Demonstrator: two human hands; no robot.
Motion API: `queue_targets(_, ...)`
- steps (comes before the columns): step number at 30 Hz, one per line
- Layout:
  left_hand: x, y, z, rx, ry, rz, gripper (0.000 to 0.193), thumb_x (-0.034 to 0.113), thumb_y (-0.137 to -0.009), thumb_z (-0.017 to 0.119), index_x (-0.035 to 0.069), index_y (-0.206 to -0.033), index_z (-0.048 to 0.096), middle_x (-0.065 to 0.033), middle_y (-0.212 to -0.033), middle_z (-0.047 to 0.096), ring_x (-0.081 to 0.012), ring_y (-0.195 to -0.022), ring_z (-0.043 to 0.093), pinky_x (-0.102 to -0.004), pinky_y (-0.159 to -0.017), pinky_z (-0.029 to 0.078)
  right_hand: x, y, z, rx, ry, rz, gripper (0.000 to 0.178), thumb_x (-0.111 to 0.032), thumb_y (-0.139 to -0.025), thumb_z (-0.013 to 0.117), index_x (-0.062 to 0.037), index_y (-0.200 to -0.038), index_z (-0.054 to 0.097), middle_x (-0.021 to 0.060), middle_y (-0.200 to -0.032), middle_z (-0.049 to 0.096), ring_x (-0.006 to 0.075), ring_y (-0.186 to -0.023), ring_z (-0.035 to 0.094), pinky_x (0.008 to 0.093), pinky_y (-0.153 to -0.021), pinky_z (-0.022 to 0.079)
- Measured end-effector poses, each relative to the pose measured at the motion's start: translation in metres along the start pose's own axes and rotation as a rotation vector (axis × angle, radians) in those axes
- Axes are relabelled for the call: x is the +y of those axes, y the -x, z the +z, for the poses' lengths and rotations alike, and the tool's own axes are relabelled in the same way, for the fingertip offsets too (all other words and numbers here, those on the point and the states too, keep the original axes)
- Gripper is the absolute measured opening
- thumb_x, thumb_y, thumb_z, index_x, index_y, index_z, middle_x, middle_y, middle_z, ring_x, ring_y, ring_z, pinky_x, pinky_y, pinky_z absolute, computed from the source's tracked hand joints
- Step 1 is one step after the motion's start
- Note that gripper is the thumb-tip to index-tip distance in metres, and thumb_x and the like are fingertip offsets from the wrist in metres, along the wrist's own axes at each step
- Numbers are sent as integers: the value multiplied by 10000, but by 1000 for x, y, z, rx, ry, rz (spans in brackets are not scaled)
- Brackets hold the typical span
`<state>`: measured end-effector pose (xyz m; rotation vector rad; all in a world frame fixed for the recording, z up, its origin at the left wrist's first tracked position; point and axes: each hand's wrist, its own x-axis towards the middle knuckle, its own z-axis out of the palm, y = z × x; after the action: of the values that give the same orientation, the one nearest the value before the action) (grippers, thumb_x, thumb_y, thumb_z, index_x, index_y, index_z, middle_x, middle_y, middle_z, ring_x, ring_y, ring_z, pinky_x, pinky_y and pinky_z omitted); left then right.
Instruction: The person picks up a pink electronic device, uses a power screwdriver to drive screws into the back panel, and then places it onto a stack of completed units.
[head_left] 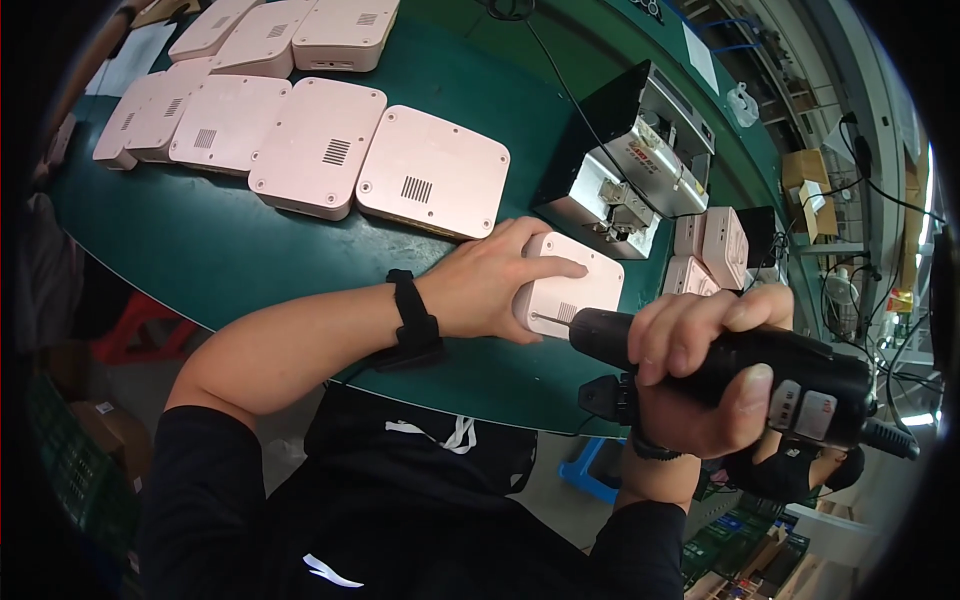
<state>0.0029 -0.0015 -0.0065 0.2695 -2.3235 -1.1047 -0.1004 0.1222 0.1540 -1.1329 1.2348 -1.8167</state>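
Pink plastic housing (pixel 588 290) sits on the green table (pixel 475 375), likely stiff, light and slightly slippery, best held by its rounded sides, and the left hand's grip (pixel 485 285) clasps one end while the right hand (pixel 705 370) wraps a black electric screwdriver (pixel 800 362)!

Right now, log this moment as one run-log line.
left hand: holding pink housing | right hand: gripping black electric screwdriver | bit: at housing's near-left corner | surface: green tabletop
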Motion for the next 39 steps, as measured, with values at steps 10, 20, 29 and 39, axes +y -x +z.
queue_targets(10, 3, -1, 34, 39, 100, 43, 800, 299, -521, 898, 157, -1260, 628, -202, -1198, 510, -384, -1116, 534, -410, -955, 463, 6, 12, -15, -174, -121, -41, 175, -139, -940, 597, -84, -1040, 463, 96, -742, 521, 201, -600, 489, 336, -590, 482)
queue_targets(20, 34, 3, 8, 226, -68, 119, 615, 472, -555, 904, 150, -1047, 721, -161, -952, 634, -348, -870, 611, -407, -715, 496, 7, 3, -1, -206, -33, -86, 131, -66, -920, 581, -26, -970, 467, 85, -695, 510, 166, -576, 493, 299, -566, 477)
queue_targets(29, 50, 9, 4, 196, -110, 67, 621, 480, -563, 898, 144, -1053, 716, -164, -971, 634, -350, -893, 613, -399, -733, 500, 11, 9, -7, -247, 34, -95, 96, -12, -910, 543, -1, -950, 456, 77, -704, 507, 159, -571, 501, 305, -576, 485)
queue_targets(39, 75, 10, -39, -243, 419, -353, 634, 444, -773, 782, 55, -1244, 612, -85, -1115, 678, -176, -1026, 631, -340, -897, 509, -40, 49, -34, 57, -267, -382, 371, -294, -909, 676, -96, -1079, 413, 31, -647, 472, 154, -489, 460, 276, -442, 417)
